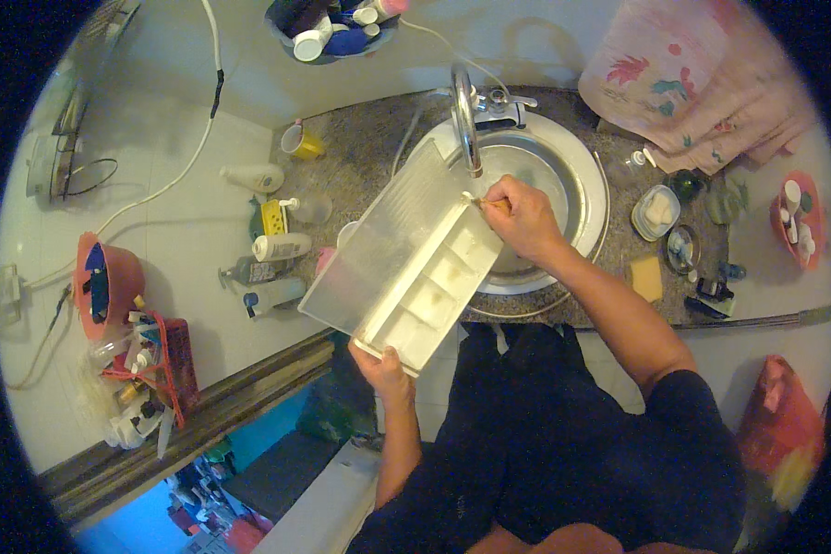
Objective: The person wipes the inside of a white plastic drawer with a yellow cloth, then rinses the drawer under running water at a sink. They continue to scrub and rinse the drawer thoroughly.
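A white plastic organizer box (435, 291) is tilted over the left side of the round sink (599, 208), its compartments facing me. Its translucent ribbed lid (395, 235) is swung up to the left. My left hand (386, 370) grips the box's near end, with the thumb over the rim. My right hand (525, 216) is at the far corner, pinching a small tool with an orange-brown handle (500, 206). That tool looks like a brush, but the fingers hide most of it. Just beyond stands the curved chrome faucet (464, 121); no water stream is plain.
Several bottles (282, 246) and a yellow cup (303, 143) stand left on the stone counter (360, 131). To the right are a yellow sponge (646, 278), a soap container (656, 212) and a glass bowl (682, 248). A patterned towel (692, 76) hangs at the back right.
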`<state>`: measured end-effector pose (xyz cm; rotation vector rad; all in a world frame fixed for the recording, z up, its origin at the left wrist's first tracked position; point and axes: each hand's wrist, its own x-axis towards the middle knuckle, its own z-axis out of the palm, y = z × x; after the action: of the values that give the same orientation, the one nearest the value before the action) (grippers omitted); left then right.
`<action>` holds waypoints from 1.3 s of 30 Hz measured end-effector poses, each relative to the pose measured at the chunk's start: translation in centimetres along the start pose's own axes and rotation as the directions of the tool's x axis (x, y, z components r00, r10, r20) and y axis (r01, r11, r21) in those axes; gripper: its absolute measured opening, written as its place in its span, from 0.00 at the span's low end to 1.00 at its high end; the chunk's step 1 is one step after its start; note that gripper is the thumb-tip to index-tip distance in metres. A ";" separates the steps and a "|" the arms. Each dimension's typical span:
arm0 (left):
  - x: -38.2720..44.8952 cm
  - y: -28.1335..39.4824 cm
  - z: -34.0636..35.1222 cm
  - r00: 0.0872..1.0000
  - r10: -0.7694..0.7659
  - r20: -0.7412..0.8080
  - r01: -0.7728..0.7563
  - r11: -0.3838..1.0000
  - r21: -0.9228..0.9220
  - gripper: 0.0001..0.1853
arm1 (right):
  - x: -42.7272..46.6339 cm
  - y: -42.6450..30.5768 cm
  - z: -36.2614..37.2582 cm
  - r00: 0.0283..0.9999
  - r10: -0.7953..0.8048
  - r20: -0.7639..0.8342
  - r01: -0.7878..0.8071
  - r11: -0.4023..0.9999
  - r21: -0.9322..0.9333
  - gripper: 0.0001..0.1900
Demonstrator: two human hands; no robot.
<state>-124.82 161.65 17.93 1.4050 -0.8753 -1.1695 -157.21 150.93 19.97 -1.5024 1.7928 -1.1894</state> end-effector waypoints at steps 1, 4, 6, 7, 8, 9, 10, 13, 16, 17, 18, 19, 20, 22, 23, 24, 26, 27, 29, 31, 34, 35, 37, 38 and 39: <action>-0.1 -0.2 0.0 1.000 0.022 -0.005 -0.022 0.999 0.029 0.38 | 0.0 0.1 0.2 1.000 0.000 -0.001 0.000 1.000 -0.015 0.08; -0.5 -0.5 -0.1 0.998 0.058 0.001 -0.058 0.997 0.056 0.37 | 0.0 0.2 0.3 1.000 0.003 0.022 -0.002 0.999 -0.049 0.08; -0.8 -0.4 0.0 0.997 0.079 0.012 -0.080 0.995 0.067 0.37 | -0.2 0.0 0.1 0.998 0.004 0.069 0.000 0.998 -0.060 0.08; -0.8 -0.4 0.1 0.996 0.093 0.018 -0.094 0.992 0.079 0.36 | -0.2 0.1 0.1 0.997 -0.001 0.076 0.007 0.997 -0.080 0.07; -0.9 -0.4 0.2 0.994 0.106 0.024 -0.108 0.990 0.091 0.36 | -0.2 0.3 0.1 0.997 -0.006 0.083 0.014 0.995 -0.100 0.07; -0.9 -0.4 0.2 0.993 0.111 0.033 -0.113 0.991 0.068 0.36 | -0.2 0.5 0.1 0.996 -0.010 0.089 0.021 0.993 -0.119 0.07; -0.9 -0.4 0.2 0.992 0.116 0.041 -0.118 0.992 0.045 0.36 | -0.1 1.0 0.1 0.996 -0.043 0.075 0.050 0.993 -0.104 0.06; -0.9 -0.7 -0.1 0.994 0.100 0.049 -0.102 0.994 0.035 0.36 | 0.1 1.5 0.0 0.993 -0.097 0.066 0.102 0.993 -0.068 0.04; -1.1 0.1 0.4 0.995 0.090 0.033 -0.092 0.994 0.051 0.36 | 0.0 1.4 -0.6 0.991 -0.058 0.123 0.069 0.994 -0.081 0.05; -1.1 0.5 0.6 0.996 0.090 0.025 -0.092 0.994 0.055 0.36 | -0.2 1.6 -0.5 0.989 -0.042 0.139 0.057 0.992 -0.108 0.05; -0.9 0.3 0.6 0.994 0.103 0.023 -0.104 0.993 0.056 0.36 | -0.2 1.7 -0.5 0.988 -0.025 0.155 0.046 0.990 -0.136 0.05; -0.7 0.2 0.5 0.993 0.116 0.021 -0.117 0.992 0.057 0.36 | -0.4 1.8 -0.6 0.984 0.001 0.177 0.027 0.987 -0.155 0.06; -0.5 0.1 0.5 0.992 0.128 0.018 -0.129 0.990 0.057 0.36 | -0.7 1.7 -0.7 0.980 0.028 0.199 0.008 0.984 -0.175 0.08; -0.1 0.8 1.0 0.999 0.041 -0.034 -0.042 0.999 -0.028 0.38 | -1.2 2.1 -0.7 0.969 0.049 0.243 0.007 0.974 -0.227 0.10; 0.1 1.2 1.3 0.998 -0.005 -0.057 0.001 0.997 -0.072 0.39 | -1.6 2.9 -0.7 0.963 0.044 0.267 0.027 0.966 -0.257 0.10; 0.2 1.6 1.5 0.999 -0.003 -0.048 -0.002 0.996 -0.094 0.40 | -2.0 3.6 -0.5 0.955 0.038 0.294 0.049 0.957 -0.285 0.10; 0.5 2.2 1.7 1.000 0.003 -0.030 -0.007 0.990 -0.138 0.42 | -2.9 4.8 -0.4 0.943 0.026 0.332 0.070 0.959 -0.273 0.10; 0.7 2.3 2.0 0.999 0.022 -0.040 -0.028 0.985 -0.170 0.43 | -3.3 5.2 -0.4 0.937 0.021 0.350 0.079 0.960 -0.268 0.10; 1.0 2.4 2.7 0.997 0.057 -0.061 -0.070 0.970 -0.233 0.45 | -3.8 6.1 -0.5 0.960 0.035 0.278 0.057 0.948 -0.314 0.07; 1.3 2.4 2.2 0.997 0.051 -0.055 -0.062 0.971 -0.232 0.46 | -3.6 5.9 -1.0 0.968 0.063 0.243 0.000 0.968 -0.250 0.06; 1.4 2.4 1.8 0.999 0.035 -0.041 -0.044 0.969 -0.241 0.47 | -3.0 6.1 -2.5 0.959 0.146 0.245 -0.150 0.989 0.000 0.04; 1.3 2.4 1.7 0.999 0.029 -0.035 -0.037 0.969 -0.246 0.48 | -3.0 6.1 -2.7 0.957 0.163 0.239 -0.182 0.982 0.057 0.04; 1.2 2.5 1.9 0.997 -0.009 -0.071 -0.009 0.968 -0.250 0.47 | -2.4 3.8 -3.9 0.953 0.195 0.233 -0.238 0.956 0.173 0.05; 1.2 2.5 2.0 0.996 -0.029 -0.086 0.006 0.967 -0.253 0.47 | -2.2 3.5 -4.0 0.963 0.171 0.209 -0.213 0.957 0.198 0.05; 1.2 2.4 1.9 0.995 -0.039 -0.088 0.015 0.966 -0.260 0.47 | -2.1 3.1 -4.1 0.972 0.145 0.185 -0.185 0.957 0.223 0.06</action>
<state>-126.13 159.55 20.14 1.2490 -0.6156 -1.1837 -161.58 154.13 19.00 -1.2483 1.5687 -1.1170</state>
